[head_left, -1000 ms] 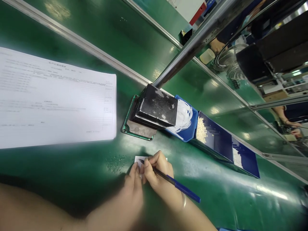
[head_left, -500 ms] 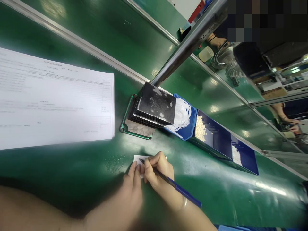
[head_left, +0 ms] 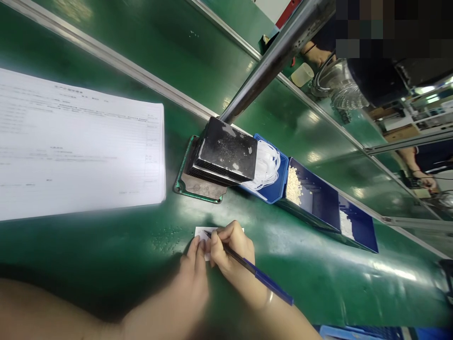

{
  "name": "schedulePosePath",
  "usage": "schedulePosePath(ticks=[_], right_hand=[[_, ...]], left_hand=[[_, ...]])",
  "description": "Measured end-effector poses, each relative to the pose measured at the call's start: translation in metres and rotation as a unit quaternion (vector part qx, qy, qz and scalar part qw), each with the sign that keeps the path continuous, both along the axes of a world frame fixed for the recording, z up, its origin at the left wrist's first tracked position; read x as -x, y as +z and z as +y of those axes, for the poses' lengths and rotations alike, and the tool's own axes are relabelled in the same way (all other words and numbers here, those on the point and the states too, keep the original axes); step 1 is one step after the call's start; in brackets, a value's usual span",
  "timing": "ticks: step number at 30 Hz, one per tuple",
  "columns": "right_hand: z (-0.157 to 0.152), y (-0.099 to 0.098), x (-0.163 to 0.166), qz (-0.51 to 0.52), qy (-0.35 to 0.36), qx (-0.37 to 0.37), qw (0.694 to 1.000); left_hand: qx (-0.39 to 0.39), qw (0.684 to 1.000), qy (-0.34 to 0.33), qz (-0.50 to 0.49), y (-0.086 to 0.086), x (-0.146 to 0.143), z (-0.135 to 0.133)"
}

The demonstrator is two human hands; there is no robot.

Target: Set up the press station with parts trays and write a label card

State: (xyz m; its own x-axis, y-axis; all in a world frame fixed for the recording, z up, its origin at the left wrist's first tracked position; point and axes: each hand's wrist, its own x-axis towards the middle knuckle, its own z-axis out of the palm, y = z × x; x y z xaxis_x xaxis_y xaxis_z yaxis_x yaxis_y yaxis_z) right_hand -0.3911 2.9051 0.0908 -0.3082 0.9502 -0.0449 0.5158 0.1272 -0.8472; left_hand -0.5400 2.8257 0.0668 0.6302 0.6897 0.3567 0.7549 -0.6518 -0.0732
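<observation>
A small white paper slip (head_left: pixel 200 232) lies on the green bench (head_left: pixel 106 241) in front of me. My right hand (head_left: pixel 231 252) is closed around a blue pen (head_left: pixel 264 279) with its tip on the slip. My left hand (head_left: pixel 193 274) rests beside it, its fingertips pressing flat on the slip's near edge.
A large printed sheet (head_left: pixel 78 151) lies at the left. A black block on a green base (head_left: pixel 221 158) anchors a slanting metal pole (head_left: pixel 269 61). Blue bins (head_left: pixel 318 203) hold white tubing and small pale parts. Other people's hands (head_left: pixel 421 179) work at the far right.
The view has drifted slightly; both hands and the pen stay on the slip with almost no movement.
</observation>
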Motion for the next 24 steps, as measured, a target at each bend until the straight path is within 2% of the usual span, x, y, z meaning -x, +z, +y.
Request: schedulePosePath(ticks=[4, 10, 15, 19, 24], right_hand=[[0.003, -0.005, -0.004, 0.013, 0.049, -0.036, 0.998], [-0.001, 0.007, 0.002, 0.0, -0.01, 0.031, 0.999], [0.001, 0.001, 0.0, 0.012, 0.03, -0.019, 0.999], [0.002, -0.003, -0.004, -0.001, 0.024, -0.022, 0.999], [0.001, 0.003, -0.003, -0.012, 0.027, -0.017, 0.999]], left_hand=[[0.002, 1.0, -0.003, 0.012, 0.0, 0.001, 0.0], [-0.013, 1.0, -0.004, 0.011, 0.005, -0.001, 0.002], [-0.034, 0.999, -0.009, 0.013, 0.008, 0.0, 0.007], [-0.037, 0.999, -0.011, 0.013, 0.007, 0.0, 0.008], [-0.038, 0.999, -0.012, 0.012, 0.006, -0.001, 0.008]])
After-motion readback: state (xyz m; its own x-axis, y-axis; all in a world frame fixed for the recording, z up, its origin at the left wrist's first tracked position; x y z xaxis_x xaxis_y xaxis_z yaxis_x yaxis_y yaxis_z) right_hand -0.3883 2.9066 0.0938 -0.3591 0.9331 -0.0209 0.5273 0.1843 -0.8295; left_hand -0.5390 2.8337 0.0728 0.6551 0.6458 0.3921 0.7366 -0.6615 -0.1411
